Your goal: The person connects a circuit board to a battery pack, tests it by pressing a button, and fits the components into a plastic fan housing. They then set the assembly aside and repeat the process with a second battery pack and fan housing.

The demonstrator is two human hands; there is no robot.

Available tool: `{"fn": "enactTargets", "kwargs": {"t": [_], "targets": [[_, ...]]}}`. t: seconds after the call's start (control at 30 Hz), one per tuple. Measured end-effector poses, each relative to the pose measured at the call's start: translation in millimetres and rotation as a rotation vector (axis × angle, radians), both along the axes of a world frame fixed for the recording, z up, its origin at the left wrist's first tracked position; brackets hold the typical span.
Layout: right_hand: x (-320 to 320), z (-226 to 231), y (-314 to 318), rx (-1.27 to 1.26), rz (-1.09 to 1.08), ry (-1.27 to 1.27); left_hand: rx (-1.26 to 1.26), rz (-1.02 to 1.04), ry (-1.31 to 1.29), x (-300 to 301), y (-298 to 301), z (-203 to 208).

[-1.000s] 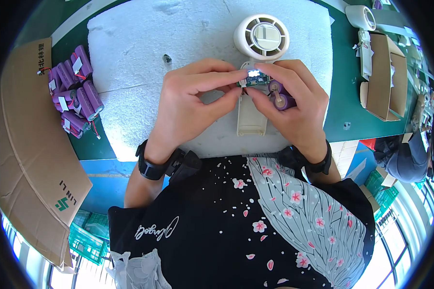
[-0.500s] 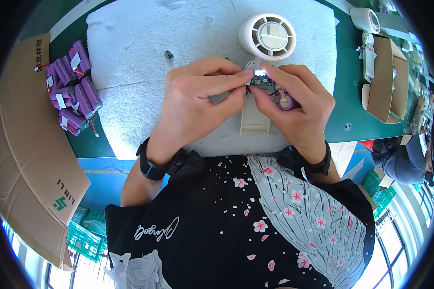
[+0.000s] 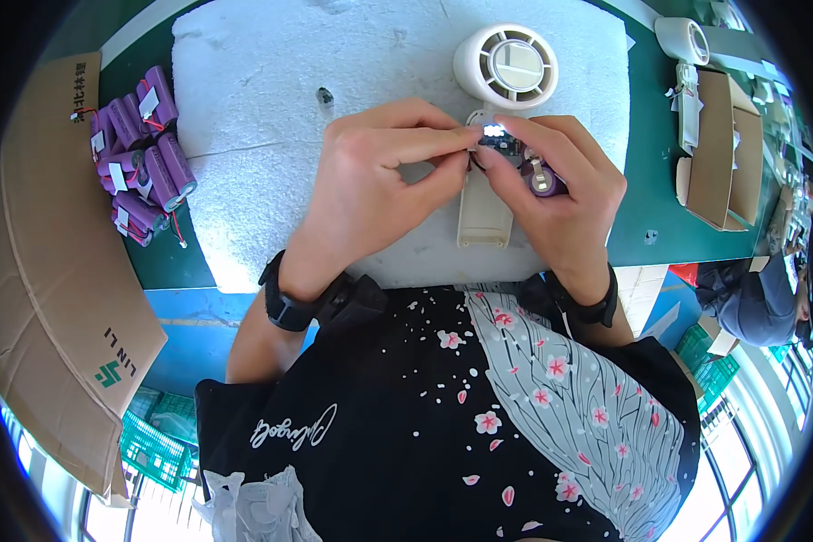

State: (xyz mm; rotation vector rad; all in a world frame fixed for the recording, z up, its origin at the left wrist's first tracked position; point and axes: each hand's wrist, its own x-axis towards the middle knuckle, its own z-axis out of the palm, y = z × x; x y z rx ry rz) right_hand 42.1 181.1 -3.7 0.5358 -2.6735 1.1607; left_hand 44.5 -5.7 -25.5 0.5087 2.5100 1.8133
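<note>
Your left hand and right hand meet over the foam pad, fingertips touching just below the fan head.

Right hand: curled around a purple cell. One end of it shows between your fingers, the rest is hidden in the grip. Thumb and forefinger pinch a small part at the top. There's glare on it, so I can't tell what it is.

Left hand: thumb and forefinger are closed together and pinch at that same small part from the other side. The other fingers are loosely bent. Can't tell whether the left hand actually holds anything of its own or only steadies the piece.

The cream handle shell lies flat on the pad directly under both hands, long axis toward you. Its upper end is hidden by your fingers and its lower end is near the pad's front edge. The fan head sits just above it. Can't tell if the two are joined.

Around you:
- A pile of purple cell packs with white labels and thin wires lies on the green bench, left of the pad and well apart from your hands.
- A large flat cardboard sheet lies further left and overhangs the bench edge.
- An open carton sits on the right side of the bench, with a white roll just beyond it.
- There's a small dark speck on the pad, up and left of your left hand.
- You have a black band on each wrist.
</note>
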Motion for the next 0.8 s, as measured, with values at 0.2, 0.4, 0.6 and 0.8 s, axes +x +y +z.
{"fn": "enactTargets", "kwargs": {"t": [0.2,0.4,0.6,0.8], "targets": [[3,1,0,-0.081,-0.014,-0.068,0.092,-0.012,-0.105,3,10,2],[6,7,1,-0.036,-0.061,-0.073,-0.008,0.003,-0.121,4,15,5],[5,2,4,-0.027,-0.027,-0.094,-0.01,-0.018,-0.214,2,14,9],[5,3,1,-0.008,-0.042,-0.072,-0.05,-0.023,-0.282,0,14,12]]}}
